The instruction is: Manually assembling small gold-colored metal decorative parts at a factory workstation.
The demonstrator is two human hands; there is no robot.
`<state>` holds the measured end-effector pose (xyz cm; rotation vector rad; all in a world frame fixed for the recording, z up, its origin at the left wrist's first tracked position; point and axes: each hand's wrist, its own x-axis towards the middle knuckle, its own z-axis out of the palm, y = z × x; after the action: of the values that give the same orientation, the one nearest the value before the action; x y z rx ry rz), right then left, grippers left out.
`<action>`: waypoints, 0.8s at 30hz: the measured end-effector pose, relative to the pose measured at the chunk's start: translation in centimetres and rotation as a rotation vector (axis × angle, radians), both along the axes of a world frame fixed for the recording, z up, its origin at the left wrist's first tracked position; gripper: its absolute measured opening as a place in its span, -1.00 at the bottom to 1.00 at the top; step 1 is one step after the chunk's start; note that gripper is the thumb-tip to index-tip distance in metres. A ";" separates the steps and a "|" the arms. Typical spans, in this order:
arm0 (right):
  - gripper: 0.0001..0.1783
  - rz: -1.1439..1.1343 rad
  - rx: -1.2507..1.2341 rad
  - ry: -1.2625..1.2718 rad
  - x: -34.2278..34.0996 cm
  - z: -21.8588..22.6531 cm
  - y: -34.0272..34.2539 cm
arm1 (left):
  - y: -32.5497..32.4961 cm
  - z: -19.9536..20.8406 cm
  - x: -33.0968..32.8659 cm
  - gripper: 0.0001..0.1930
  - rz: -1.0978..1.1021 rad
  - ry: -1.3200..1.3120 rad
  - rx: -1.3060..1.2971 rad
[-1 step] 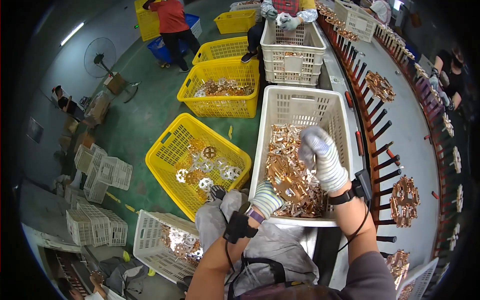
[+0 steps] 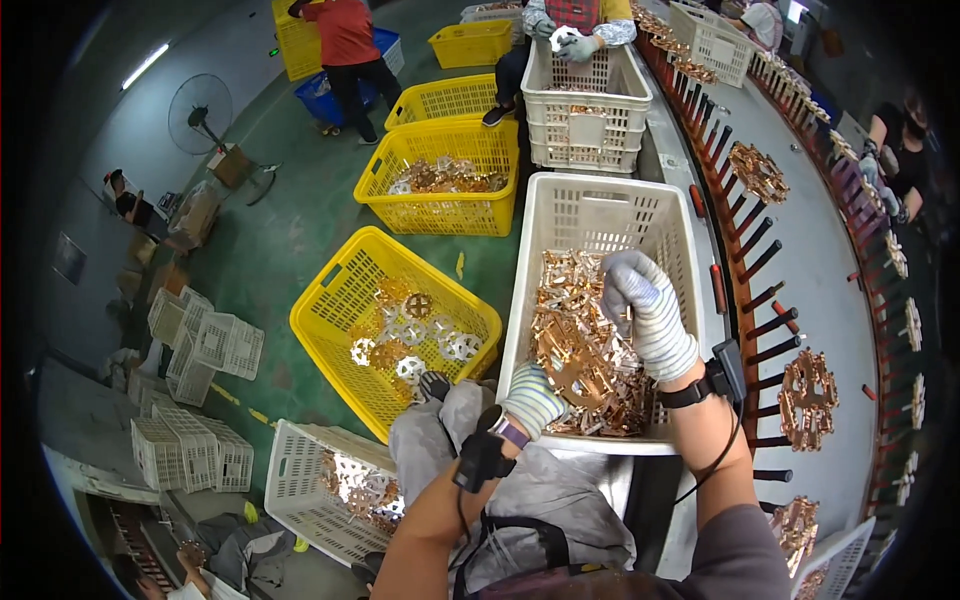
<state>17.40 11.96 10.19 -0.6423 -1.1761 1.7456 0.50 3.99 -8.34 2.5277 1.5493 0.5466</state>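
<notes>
My left hand (image 2: 533,400), in a striped knit glove, is closed on the near edge of a copper-coloured openwork metal part (image 2: 577,368). The part is tilted over a white crate (image 2: 602,440) holding a heap of small copper-coloured metal pieces (image 2: 570,285). Above the right side of the heap is my right hand (image 2: 640,295), also gloved. Its fingers are curled together, and what they hold, if anything, is hidden behind them.
To the left stands a yellow basket (image 2: 325,335) with silver and copper-coloured discs; another yellow basket (image 2: 440,215) is behind it. On the right, a rack (image 2: 735,250) with black-handled pegs carries copper-coloured parts. A co-worker's gloved hands (image 2: 575,45) hold a pale part over stacked crates (image 2: 585,130).
</notes>
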 end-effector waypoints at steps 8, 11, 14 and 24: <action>-0.69 0.350 0.551 -0.722 -2.3 -3.3 -1.1 | -0.8 3.5 0.3 -0.51 0.196 0.136 -0.479; -0.68 0.348 0.227 -0.451 -1.9 -2.8 -1.3 | 0.5 1.7 1.2 -0.67 0.145 0.014 -0.146; -0.65 0.052 -0.052 -0.126 0.1 -1.3 0.4 | 0.8 1.5 1.0 -0.80 0.086 0.056 0.398; -0.65 0.218 0.692 -0.844 -3.7 -3.7 -1.9 | -2.6 8.3 -0.1 -0.80 0.260 0.088 -0.250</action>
<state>13.67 10.09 6.54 -0.8522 -2.3544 1.0773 0.39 1.42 -0.08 2.2095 1.8621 0.2505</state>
